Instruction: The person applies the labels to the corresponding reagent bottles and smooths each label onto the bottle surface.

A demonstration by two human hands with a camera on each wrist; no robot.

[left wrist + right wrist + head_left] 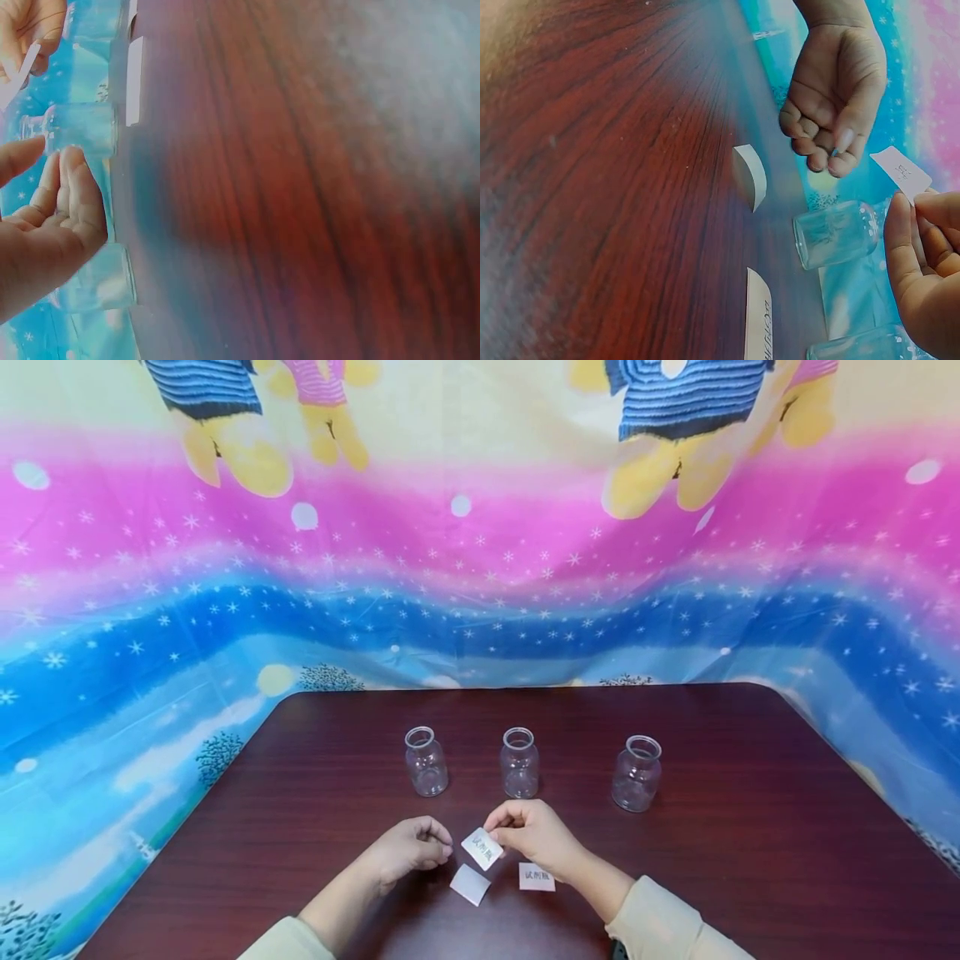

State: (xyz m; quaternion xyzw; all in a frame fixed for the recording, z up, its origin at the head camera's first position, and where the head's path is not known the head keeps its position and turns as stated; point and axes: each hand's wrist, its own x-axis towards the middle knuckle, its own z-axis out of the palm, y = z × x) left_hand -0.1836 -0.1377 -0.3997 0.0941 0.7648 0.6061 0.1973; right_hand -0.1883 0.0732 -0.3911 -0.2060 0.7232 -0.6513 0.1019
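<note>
My right hand [542, 842] pinches a small white paper label [482, 849] by its edge, between thumb and fingers. Dark handwritten characters show on that label, which is held above the table. My left hand [408, 852] is just left of it, fingers loosely bent and holding nothing; in the left wrist view a gap shows between thumb and fingers. Below the held label lies a blank-looking slip of paper [470, 886], curled in the right wrist view. Another label with writing [537, 877] rests on the table, partly beneath my right wrist.
Three clear glass jars stand upright without lids beyond the hands: a left jar [427, 767], a middle jar [521, 767] and a right jar [637, 777], set farther apart. The dark red wooden table [315, 777] ends at a printed cloth backdrop [480, 568].
</note>
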